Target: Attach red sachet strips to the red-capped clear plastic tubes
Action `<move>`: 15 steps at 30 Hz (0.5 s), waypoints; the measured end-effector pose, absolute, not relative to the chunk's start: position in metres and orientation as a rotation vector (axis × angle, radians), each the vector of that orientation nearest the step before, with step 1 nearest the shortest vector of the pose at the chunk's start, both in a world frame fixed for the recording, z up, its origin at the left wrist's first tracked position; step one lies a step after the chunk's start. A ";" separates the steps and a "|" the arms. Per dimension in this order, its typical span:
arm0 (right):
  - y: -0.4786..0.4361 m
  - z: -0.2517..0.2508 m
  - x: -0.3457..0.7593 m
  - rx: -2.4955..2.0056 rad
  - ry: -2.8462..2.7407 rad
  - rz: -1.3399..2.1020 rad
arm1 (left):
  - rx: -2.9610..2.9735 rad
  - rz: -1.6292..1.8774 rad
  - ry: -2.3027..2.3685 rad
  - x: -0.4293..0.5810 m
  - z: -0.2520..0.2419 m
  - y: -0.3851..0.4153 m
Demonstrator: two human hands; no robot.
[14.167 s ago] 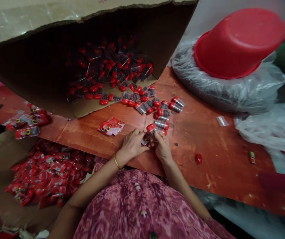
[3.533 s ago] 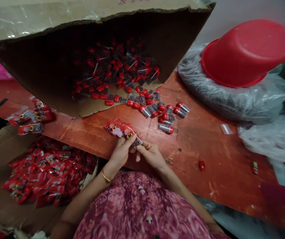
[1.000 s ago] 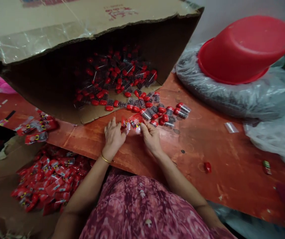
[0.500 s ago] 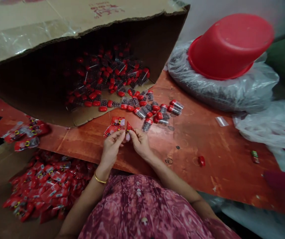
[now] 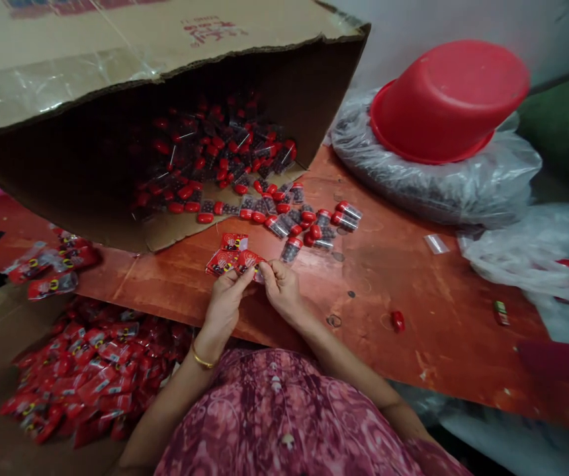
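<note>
Between both hands is a small red printed sleeve (image 5: 247, 260), its face turned up. My left hand (image 5: 225, 296) pinches its lower left part, and my right hand (image 5: 281, 288) pinches its right edge. Just behind my left hand, more red printed sleeves (image 5: 233, 242) lie stacked on the reddish table (image 5: 378, 271). Beyond them, small clear bottles with red caps and dark beads (image 5: 292, 249) spill out of a large cardboard box (image 5: 334, 79) lying on its side.
Left of my hands, red wrapped bottles (image 5: 53, 285) lie on the table, with a heap of similar ones (image 5: 100, 370) below its edge. At the back right, a red tub (image 5: 448, 99) rests upside down on a plastic bag (image 5: 428, 188). A loose red cap (image 5: 398, 321) lies right.
The red sleeve was narrow and pointed between my fingers; now it shows a wider, flatter printed face. Both hands remain close together. The view has shifted slightly.
</note>
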State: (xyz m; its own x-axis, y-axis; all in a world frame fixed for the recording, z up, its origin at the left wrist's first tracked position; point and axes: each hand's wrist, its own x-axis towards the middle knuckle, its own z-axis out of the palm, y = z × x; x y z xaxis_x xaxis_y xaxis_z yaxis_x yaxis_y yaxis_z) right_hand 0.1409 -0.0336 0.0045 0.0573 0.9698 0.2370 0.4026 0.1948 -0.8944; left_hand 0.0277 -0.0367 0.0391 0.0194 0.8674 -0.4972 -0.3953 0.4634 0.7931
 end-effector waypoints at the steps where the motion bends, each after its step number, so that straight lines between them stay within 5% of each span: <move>1: -0.032 0.005 0.144 -1.395 -1.544 0.712 | 0.494 1.069 1.194 0.029 0.039 -0.034; 9: -0.008 -0.012 0.190 -2.067 -1.683 -0.011 | 0.263 1.117 1.116 0.022 0.045 -0.023; 15: -0.019 -0.019 0.208 -1.864 -1.811 0.227 | 0.241 1.075 1.072 0.019 0.047 -0.026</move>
